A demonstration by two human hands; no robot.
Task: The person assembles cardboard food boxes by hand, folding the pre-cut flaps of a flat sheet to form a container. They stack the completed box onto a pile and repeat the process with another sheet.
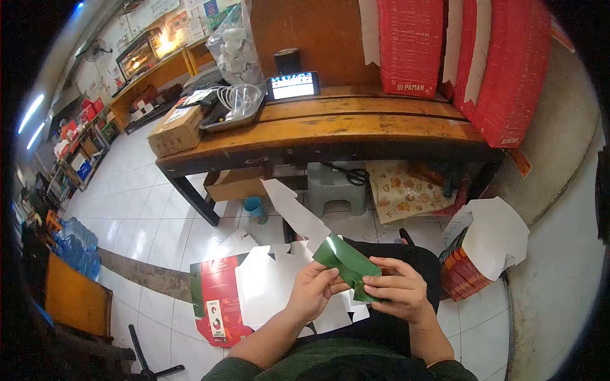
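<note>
A carton blank with a glossy green panel [343, 259] is held up over my lap. My left hand [312, 289] pinches its lower left edge between thumb and fingers. On its right end, my right hand [400, 289] grips the green card, which looks bent between the two hands. A long white flap [293, 209] of it sticks up to the left. Under my hands lie flat carton blanks, one with its white inside [264, 289] up and another with a red printed face [219, 279]. The blanks' right part is hidden by my hands and arms.
A wooden bench [356, 120] ahead holds a lit phone [293, 86], a metal tray [238, 111], a cardboard box [176, 130] and tall red carton stacks [412, 47]. Nested open cartons [470, 267] stand at right. Beneath the bench is a grey stool [335, 190].
</note>
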